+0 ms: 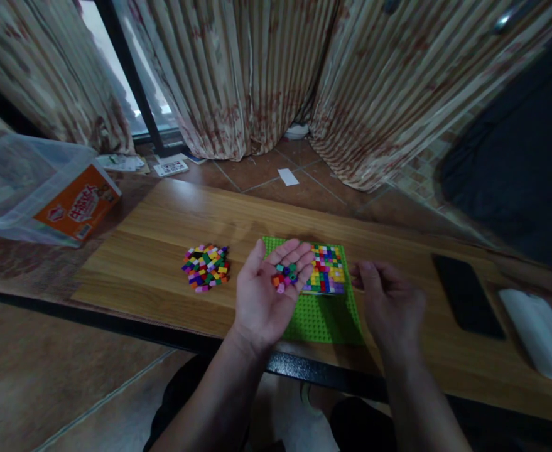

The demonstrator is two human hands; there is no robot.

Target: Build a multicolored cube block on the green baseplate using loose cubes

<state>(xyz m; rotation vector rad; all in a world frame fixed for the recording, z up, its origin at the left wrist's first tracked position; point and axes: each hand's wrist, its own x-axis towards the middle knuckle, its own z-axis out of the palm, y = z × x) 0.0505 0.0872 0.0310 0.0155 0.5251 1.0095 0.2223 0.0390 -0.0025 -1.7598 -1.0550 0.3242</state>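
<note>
My left hand (261, 304) is palm up, cupped under several small toy bricks (286, 276) in green, red, pink, orange and teal. It hovers over the left part of a green studded baseplate (320, 321) and hides some of it. A block of many-coloured bricks (328, 269) covers the plate's far right part in tight rows. Just right of the plate is my right hand (393, 304), its thumb and fingers drawn together in a pinch. Whatever may be between those fingertips is too small or dark to make out. Left of the plate lies a loose pile of mixed bricks (206, 269).
The wooden table (162, 220) has a black front edge. At its right lie a black phone (468, 295) and a white object (539, 333). A clear plastic bin (31, 182) with an orange label stands at the left. Patterned curtains (238, 75) hang beyond the table.
</note>
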